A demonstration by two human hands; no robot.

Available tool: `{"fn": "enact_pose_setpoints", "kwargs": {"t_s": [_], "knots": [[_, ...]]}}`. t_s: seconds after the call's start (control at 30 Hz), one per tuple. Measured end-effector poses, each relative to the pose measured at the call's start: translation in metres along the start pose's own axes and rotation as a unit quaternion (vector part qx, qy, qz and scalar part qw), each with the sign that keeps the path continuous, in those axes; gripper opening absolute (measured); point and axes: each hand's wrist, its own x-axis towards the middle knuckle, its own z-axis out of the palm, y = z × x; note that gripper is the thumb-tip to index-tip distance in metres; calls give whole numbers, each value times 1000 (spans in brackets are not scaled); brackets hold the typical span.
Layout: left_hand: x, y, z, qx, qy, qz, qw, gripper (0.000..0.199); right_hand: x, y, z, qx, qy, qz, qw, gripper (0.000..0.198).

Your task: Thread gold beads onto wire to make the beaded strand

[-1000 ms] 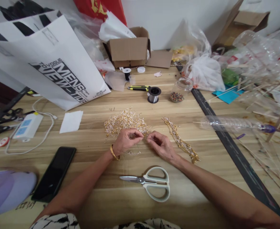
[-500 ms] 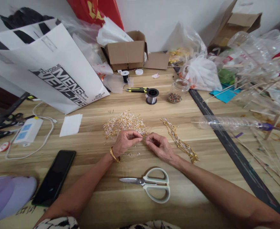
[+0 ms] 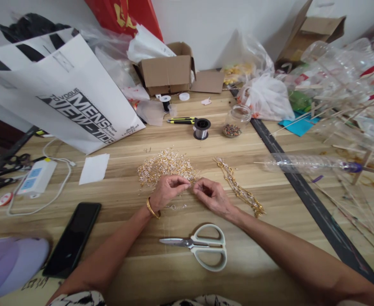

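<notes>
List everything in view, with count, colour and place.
Pile: one, gold and pale, centre
Strands: several, gold and silvery, right
Small chain: one, silvery, near pile
Pale scissors: one, off-white, front
Dark scissors: count unclear, black, left edge
Phone: one, black, left
Power strip: one, white, left
Paper: one, white, left of pile
Spools: two, black and silvery, behind pile
Cutter: one, yellow-black, by spools
Jar: one, clear, right of spools
Boxes: two, brown, back
Big bags: two, white and red, back left
Plastic bags: several, clear and white, back
Plastic heap: one, clear, far right
Purple thing: one, purple, front left
Left hand, right hand: two, bare, by pile
</notes>
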Motion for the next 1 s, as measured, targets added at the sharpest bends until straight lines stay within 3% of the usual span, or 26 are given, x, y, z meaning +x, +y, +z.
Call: {"fn": "enact_pose_setpoints", "kwargs": {"t_s": [1.0], "knots": [[-2, -1, 2, 35, -9, 44, 998, 10, 0, 2, 1, 2, 17, 8, 1000, 20]]}}
